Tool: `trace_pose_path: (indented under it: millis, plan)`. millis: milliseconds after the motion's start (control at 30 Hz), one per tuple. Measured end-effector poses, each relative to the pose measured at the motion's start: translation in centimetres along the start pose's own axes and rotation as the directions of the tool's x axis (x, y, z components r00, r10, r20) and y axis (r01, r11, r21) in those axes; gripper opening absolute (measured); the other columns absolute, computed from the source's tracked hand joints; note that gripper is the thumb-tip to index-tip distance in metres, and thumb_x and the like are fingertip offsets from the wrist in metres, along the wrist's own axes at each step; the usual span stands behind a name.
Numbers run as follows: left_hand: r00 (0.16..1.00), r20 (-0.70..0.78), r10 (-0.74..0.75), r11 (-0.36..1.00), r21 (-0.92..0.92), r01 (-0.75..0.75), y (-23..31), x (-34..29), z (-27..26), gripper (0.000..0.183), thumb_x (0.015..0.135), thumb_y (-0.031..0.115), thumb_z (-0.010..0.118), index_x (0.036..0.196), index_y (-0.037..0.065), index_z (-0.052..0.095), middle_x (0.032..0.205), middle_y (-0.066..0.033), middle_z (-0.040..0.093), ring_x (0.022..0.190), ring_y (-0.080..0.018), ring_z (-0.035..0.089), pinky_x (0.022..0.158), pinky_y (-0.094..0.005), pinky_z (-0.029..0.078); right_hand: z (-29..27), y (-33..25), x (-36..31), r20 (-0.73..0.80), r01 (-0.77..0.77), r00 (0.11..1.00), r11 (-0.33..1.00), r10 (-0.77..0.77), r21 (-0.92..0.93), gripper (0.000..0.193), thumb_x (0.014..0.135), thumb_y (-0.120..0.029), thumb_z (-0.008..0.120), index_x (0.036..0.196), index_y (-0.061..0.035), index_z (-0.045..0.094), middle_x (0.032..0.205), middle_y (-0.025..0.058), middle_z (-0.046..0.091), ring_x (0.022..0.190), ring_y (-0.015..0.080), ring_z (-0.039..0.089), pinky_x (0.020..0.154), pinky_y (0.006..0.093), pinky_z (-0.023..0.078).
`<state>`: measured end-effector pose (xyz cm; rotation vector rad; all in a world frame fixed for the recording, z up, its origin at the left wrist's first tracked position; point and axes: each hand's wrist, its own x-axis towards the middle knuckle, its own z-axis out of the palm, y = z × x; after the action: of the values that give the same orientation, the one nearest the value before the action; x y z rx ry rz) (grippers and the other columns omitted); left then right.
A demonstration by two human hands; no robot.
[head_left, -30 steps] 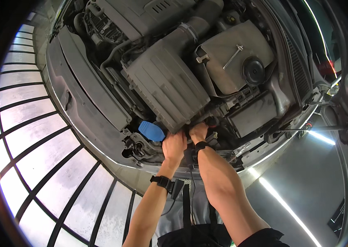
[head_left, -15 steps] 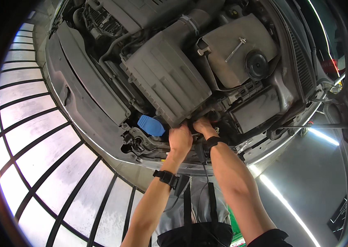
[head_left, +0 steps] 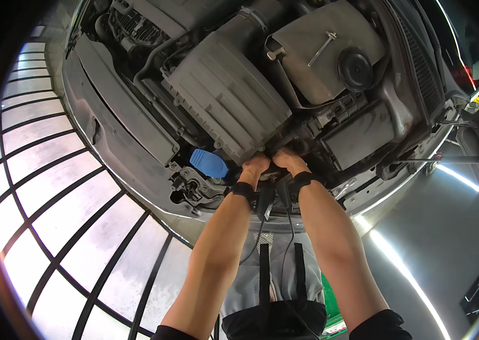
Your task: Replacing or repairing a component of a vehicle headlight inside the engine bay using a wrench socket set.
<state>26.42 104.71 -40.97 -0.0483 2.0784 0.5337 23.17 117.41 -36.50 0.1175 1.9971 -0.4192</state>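
Note:
Both of my arms reach into the front corner of a car's engine bay. My left hand (head_left: 256, 164) is down beside the lower edge of a ribbed black plastic air filter housing (head_left: 228, 93), right of a blue filler cap (head_left: 209, 163). Close by on the right, my right hand (head_left: 288, 160) is lowered into the same dark gap, near the end of a black fuse box cover (head_left: 358, 136). The fingers of both hands are hidden among the parts, so what they touch cannot be made out. Black straps with cabled devices circle both wrists.
A battery under a grey-brown cover (head_left: 330, 54) lies beyond my right hand, with a metal T-shaped rod (head_left: 321, 48) and a round black cap (head_left: 355, 69) on top. The headlight corner (head_left: 191, 190) and front bumper edge curve at left. A prop strut (head_left: 449, 160) stands at right.
My left hand has moved forward and slightly right, deeper into the gap and under the housing's edge. My right hand has shifted slightly right and forward.

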Motion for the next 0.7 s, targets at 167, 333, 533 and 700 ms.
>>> trace_pose_path:
  millis: [167, 333, 533, 700]
  plan:
    - [0.993, -0.121, 0.019, 0.998, 0.066, -0.011, -2.5, 1.1, 0.8, 0.045, 0.095, 0.028, 0.048, 0.131, 0.006, 0.063, 0.144, -0.0178, 0.054, 0.135, -0.0357, 0.05, 0.11, -0.0459, 0.04, 1.2, -2.2, 0.4, -0.171, 0.063, 0.98, 0.978, -0.098, -0.2, 0.042, 0.089, -0.015, 0.058, 0.128, -0.001, 0.062, 0.133, 0.0214, 0.061, 0.117, 0.0357, 0.063, 0.101, 0.0424, 0.05]
    - [0.998, -0.062, 0.025, 0.999, 0.039, -0.022, -1.5, -0.4, 0.2, 0.049, 0.099, 0.033, 0.042, 0.137, 0.006, 0.058, 0.143, -0.0215, 0.054, 0.135, -0.0349, 0.049, 0.113, -0.0445, 0.038, 2.5, -1.9, -0.2, -0.342, -0.068, 0.936, 0.997, 0.08, 0.046, 0.049, 0.087, -0.018, 0.066, 0.134, -0.0076, 0.058, 0.128, 0.0198, 0.064, 0.117, 0.0352, 0.063, 0.096, 0.0406, 0.054]
    - [0.995, -0.092, -0.029, 0.998, -0.051, 0.024, -0.7, -0.7, -0.2, 0.048, 0.095, 0.03, 0.048, 0.136, 0.006, 0.059, 0.145, -0.0202, 0.052, 0.136, -0.0363, 0.047, 0.112, -0.047, 0.037, 2.8, -0.2, 1.8, -0.288, -0.009, 0.957, 0.999, 0.021, 0.042, 0.053, 0.087, -0.018, 0.062, 0.138, -0.0084, 0.055, 0.133, 0.0213, 0.061, 0.119, 0.0368, 0.061, 0.098, 0.0423, 0.052]
    - [0.998, -0.061, 0.004, 0.999, -0.053, -0.007, -0.5, -0.8, 0.0, 0.047, 0.096, 0.028, 0.047, 0.135, 0.005, 0.06, 0.144, -0.0208, 0.053, 0.136, -0.0372, 0.048, 0.112, -0.047, 0.038, 3.8, 0.7, 2.4, -0.398, 0.109, 0.912, 0.994, -0.103, -0.007, 0.053, 0.087, -0.021, 0.06, 0.137, -0.0048, 0.056, 0.138, 0.021, 0.058, 0.125, 0.0347, 0.057, 0.103, 0.0398, 0.048]
